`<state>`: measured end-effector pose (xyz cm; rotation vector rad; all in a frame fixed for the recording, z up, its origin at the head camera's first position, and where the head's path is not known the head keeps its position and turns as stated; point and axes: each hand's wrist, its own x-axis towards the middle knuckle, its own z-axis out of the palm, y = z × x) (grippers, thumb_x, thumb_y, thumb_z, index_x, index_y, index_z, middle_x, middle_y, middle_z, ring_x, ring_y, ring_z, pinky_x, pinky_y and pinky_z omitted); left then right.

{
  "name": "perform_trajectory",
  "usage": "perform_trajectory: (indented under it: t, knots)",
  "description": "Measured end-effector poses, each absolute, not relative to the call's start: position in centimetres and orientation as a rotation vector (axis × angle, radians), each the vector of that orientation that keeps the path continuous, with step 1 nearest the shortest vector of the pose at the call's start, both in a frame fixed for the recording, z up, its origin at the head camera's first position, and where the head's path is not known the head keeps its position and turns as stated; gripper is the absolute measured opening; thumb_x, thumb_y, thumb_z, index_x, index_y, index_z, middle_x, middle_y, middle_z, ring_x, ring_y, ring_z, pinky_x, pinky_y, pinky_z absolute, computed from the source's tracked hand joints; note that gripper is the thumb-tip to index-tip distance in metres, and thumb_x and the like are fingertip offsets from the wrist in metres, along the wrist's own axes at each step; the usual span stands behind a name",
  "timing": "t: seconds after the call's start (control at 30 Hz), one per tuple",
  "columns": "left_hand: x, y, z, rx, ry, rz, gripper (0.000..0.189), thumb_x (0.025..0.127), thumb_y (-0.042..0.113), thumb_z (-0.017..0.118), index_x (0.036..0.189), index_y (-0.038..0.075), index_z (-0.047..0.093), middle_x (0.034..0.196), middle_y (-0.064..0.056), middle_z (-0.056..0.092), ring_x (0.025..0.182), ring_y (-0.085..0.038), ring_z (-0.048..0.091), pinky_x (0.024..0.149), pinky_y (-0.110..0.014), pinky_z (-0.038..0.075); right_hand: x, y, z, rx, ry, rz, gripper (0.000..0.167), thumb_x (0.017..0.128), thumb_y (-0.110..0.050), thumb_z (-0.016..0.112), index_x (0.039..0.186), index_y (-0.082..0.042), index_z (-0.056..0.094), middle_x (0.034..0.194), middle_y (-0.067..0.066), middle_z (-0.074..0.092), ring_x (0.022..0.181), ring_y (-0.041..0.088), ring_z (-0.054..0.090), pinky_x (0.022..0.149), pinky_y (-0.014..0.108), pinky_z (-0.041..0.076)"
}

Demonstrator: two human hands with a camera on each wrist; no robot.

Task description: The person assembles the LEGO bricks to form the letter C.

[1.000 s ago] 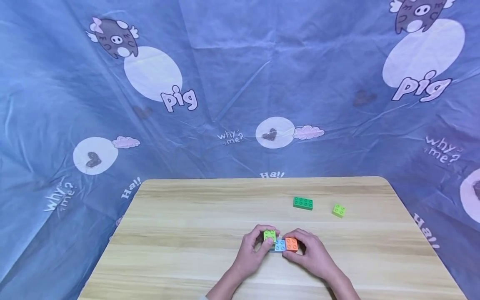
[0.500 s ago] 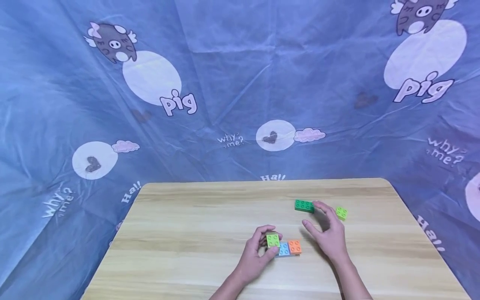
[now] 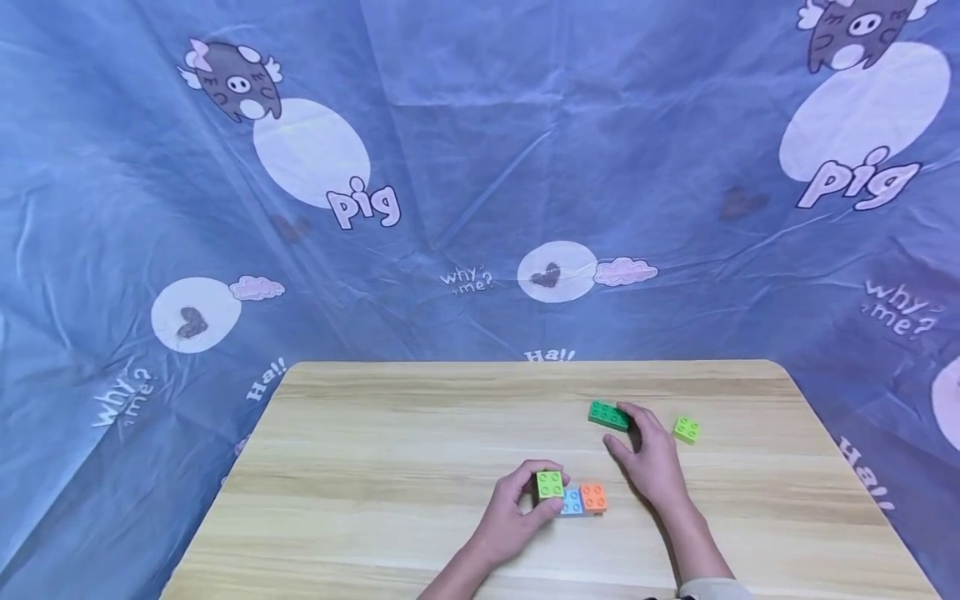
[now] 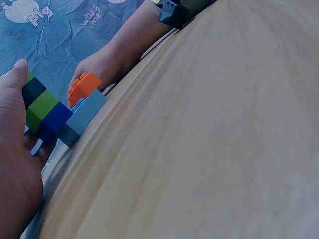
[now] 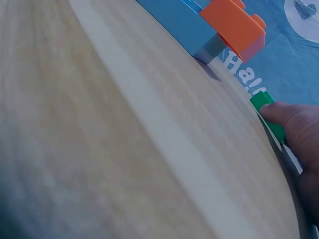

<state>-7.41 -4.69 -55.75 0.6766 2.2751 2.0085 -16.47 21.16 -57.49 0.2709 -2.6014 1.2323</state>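
Note:
My left hand (image 3: 513,512) grips a stack of toy building bricks, with the thumb on the near side and fingers behind. A lime brick (image 3: 550,483) tops the stack; below it the left wrist view shows dark green, another lime and a blue brick (image 4: 56,119). The stack stands on one end of a long light blue brick (image 4: 84,117), whose other end bears an orange brick (image 3: 593,497). Farther back, my right hand (image 3: 651,458) holds the right end of a green eight-stud brick (image 3: 608,415) between thumb and fingers; the thumb (image 5: 281,112) overlaps its side in the right wrist view.
A loose lime four-stud brick (image 3: 686,430) lies just right of my right hand. The wooden table (image 3: 360,467) has rounded far corners, and a blue printed cloth (image 3: 450,183) hangs behind and beside it.
My right hand has left the orange brick and moved back to the green brick, which is now slightly turned. The left hand keeps its grip on the stack.

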Motion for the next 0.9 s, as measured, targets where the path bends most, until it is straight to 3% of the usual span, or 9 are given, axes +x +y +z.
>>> perform_trajectory:
  t: [0.23, 0.43, 0.53, 0.67, 0.8, 0.9]
  knots:
    - [-7.7, -4.7, -55.9, 0.816, 2.329, 1.994, 0.035, 0.104, 0.013, 0.064, 0.138, 0.003, 0.058, 0.127, -0.007, 0.073, 0.108, -0.012, 0.068, 0.092, -0.031, 0.058, -16.4, 20.9, -57.5, 0.272, -2.568, 1.229, 0.046, 0.090, 0.001, 0.082, 0.133, -0.001, 0.065, 0.130, 0.021, 0.067, 0.126, 0.045, 0.061, 0.109, 0.063, 0.045]
    - [-7.5, -4.6, -55.7, 0.731, 2.316, 1.978, 0.035, 0.107, 0.016, 0.062, 0.140, 0.009, 0.057, 0.132, -0.001, 0.070, 0.117, -0.014, 0.066, 0.102, -0.031, 0.054, -16.0, 21.0, -57.2, 0.284, -2.564, 1.244, 0.042, 0.092, 0.001, 0.080, 0.132, -0.002, 0.067, 0.129, 0.019, 0.069, 0.126, 0.044, 0.063, 0.110, 0.058, 0.045]
    - [-7.3, -4.6, -55.6, 0.699, 2.314, 1.995, 0.033, 0.107, 0.017, 0.060, 0.140, 0.015, 0.057, 0.134, -0.001, 0.069, 0.121, -0.017, 0.066, 0.106, -0.034, 0.052, -15.6, 20.8, -57.2, 0.286, -2.548, 1.262, 0.041, 0.092, 0.000, 0.080, 0.132, -0.004, 0.068, 0.130, 0.015, 0.070, 0.124, 0.039, 0.065, 0.111, 0.033, 0.049]
    - [-7.5, -4.6, -55.5, 0.681, 2.318, 2.010, 0.033, 0.108, 0.017, 0.058, 0.141, 0.016, 0.054, 0.135, -0.002, 0.068, 0.124, -0.022, 0.065, 0.109, -0.035, 0.051, -15.1, 20.6, -57.0, 0.324, -2.432, 1.364, 0.041, 0.091, 0.005, 0.078, 0.130, -0.006, 0.070, 0.127, 0.011, 0.071, 0.110, 0.026, 0.069, 0.095, 0.007, 0.047]
    - [-7.6, -4.6, -55.3, 0.648, 2.306, 2.010, 0.034, 0.109, 0.017, 0.056, 0.142, 0.011, 0.052, 0.135, -0.003, 0.067, 0.122, -0.026, 0.065, 0.105, -0.034, 0.053, -14.6, 20.3, -56.8, 0.416, -2.258, 1.560, 0.044, 0.088, 0.015, 0.074, 0.128, -0.004, 0.071, 0.124, 0.013, 0.071, 0.105, 0.009, 0.067, 0.091, 0.011, 0.052]
    - [-7.6, -4.7, -55.2, 0.622, 2.301, 2.020, 0.036, 0.108, 0.017, 0.057, 0.143, 0.007, 0.051, 0.135, -0.004, 0.066, 0.121, -0.029, 0.065, 0.104, -0.034, 0.054, -14.1, 19.9, -56.8, 0.485, -2.178, 1.672, 0.046, 0.086, 0.020, 0.072, 0.127, -0.001, 0.071, 0.123, 0.018, 0.070, 0.108, 0.005, 0.066, 0.094, 0.015, 0.054]
